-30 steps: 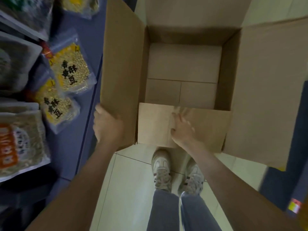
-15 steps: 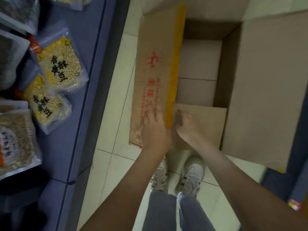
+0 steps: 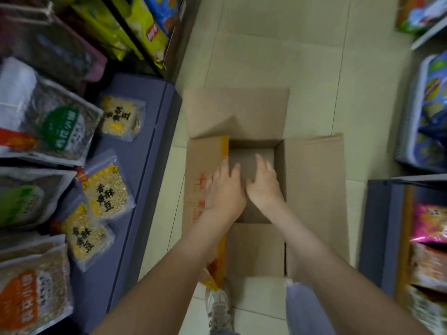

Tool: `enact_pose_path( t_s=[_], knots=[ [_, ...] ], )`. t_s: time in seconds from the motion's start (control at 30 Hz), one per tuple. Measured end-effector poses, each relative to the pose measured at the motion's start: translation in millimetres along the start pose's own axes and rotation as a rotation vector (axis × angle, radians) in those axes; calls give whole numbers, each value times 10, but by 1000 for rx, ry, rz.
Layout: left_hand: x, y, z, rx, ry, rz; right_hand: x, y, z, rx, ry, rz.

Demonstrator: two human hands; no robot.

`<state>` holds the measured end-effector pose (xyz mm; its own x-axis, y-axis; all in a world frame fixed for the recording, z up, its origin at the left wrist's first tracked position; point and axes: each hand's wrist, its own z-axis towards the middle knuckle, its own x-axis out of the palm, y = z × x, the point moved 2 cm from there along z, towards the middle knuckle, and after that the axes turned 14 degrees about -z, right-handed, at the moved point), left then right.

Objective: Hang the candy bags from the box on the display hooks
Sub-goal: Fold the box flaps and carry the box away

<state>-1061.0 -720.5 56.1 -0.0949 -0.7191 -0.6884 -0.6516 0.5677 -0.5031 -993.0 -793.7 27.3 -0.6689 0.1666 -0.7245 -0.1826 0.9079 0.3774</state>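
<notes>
Cardboard box (image 3: 312, 189), brown, yellow-taped flap (image 3: 203, 160), left grip (image 3: 223, 192) pressed flat on it, right grip (image 3: 264, 187) flat on inner flap (image 3: 246, 155)

Matt brown cardboard box (image 3: 312, 189), glossy yellow tape (image 3: 225, 147), shiny plastic snack bags (image 3: 106, 192), smooth floor tiles (image 3: 314, 56)

Brown cardboard box (image 3: 314, 189) on pale tiled floor (image 3: 314, 68), in a narrow aisle between a blue-grey shelf (image 3: 145, 165) at left and a matching shelf (image 3: 377, 226) at right. Its yellow-taped left flap (image 3: 202, 160) covers half the opening; the left hand (image 3: 225, 189) and right hand (image 3: 263, 187) crowd the rest.
</notes>
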Motion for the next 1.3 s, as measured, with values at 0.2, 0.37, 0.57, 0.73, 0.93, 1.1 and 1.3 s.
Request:
enact_pose_path(
  t_s=[0.2, 0.37, 0.57, 0.73, 0.93, 1.1, 1.3],
  knots=[
    [246, -343, 761, -135, 68, -397, -287, -420, 862, 111, 26, 219],
    [503, -630, 1304, -198, 79, -398, -574, -802, 1471, 119, 123, 473],
    [738, -731, 1903, -151, 39, -378, -528, -851, 2200, 155, 265, 651],
    [944, -442, 2149, -240, 63, -410, -313, -805, 2602, 188, 292, 828],
    [1143, 359, 2027, -418, 274, 120, -127, -754, 2747, 221, 294, 865],
    [1005, 563, 1958, -432, 173, 387, -184, -686, 2741, 248, -182, 312],
    [423, 525, 2035, -364, -225, 233, -548, -116, 2928, -100, -290, -350]
  ],
)
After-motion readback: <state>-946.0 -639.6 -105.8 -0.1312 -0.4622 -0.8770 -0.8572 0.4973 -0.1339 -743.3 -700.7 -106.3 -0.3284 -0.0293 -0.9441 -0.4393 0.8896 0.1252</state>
